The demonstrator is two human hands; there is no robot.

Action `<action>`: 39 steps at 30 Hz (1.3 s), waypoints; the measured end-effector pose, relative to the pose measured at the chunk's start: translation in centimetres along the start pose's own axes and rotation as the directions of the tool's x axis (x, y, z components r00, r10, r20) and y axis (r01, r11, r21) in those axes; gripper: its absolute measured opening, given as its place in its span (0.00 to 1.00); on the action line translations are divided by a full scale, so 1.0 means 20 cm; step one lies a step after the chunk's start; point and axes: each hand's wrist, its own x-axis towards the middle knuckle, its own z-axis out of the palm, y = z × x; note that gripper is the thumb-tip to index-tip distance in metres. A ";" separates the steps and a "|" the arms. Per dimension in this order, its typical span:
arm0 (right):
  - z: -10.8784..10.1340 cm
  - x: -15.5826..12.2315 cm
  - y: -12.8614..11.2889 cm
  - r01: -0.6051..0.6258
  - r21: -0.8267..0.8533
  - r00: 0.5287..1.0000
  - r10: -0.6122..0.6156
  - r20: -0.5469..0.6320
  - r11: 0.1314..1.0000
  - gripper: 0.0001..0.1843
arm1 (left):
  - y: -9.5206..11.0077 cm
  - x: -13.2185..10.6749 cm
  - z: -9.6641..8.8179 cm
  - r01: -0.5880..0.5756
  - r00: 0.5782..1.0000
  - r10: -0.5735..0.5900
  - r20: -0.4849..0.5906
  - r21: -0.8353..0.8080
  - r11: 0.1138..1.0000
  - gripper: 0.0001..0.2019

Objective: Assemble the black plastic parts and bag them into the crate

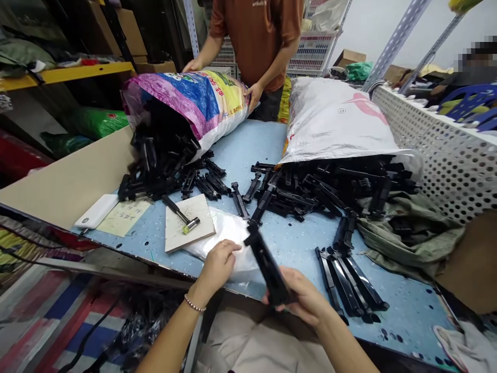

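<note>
My right hand (305,295) grips the lower end of a long black plastic part (267,267), held tilted above the front edge of the table (233,140). Just left of it, my left hand (221,264) is over a clear plastic bag (227,233). Its index finger points right while the others curl under, so anything in them is hidden. Behind the bag a small hammer (180,213) lies on a pale square board (190,223). Several similar parts (349,282) lie side by side to the right of my right hand.
Black parts spill from a colourful sack (209,98) and a white sack (334,116). A person (254,41) across the table holds the colourful sack. A white power bank (97,211) lies on a yellow note (124,216). A perforated white panel (438,150) borders the right side.
</note>
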 end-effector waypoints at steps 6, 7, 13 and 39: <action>-0.05 0.09 0.11 -0.150 0.045 0.988 0.151 -0.014 0.988 0.15 | -0.03 -0.01 0.00 -0.153 0.985 0.162 -0.056 0.133 0.979 0.23; -0.06 0.11 0.12 -0.166 0.063 0.986 0.167 -0.012 0.984 0.13 | -0.03 -0.02 0.00 -0.220 0.973 0.228 -0.035 0.149 0.964 0.26; -0.01 0.17 0.09 -0.092 0.098 0.991 0.101 -0.089 0.991 0.15 | -0.03 -0.09 0.02 -0.380 0.922 0.388 -0.005 0.192 0.905 0.29; 0.07 0.23 0.16 -0.147 0.332 0.980 0.092 0.176 0.932 0.12 | 0.02 -0.22 0.00 -0.305 0.882 0.409 -0.232 0.380 0.873 0.32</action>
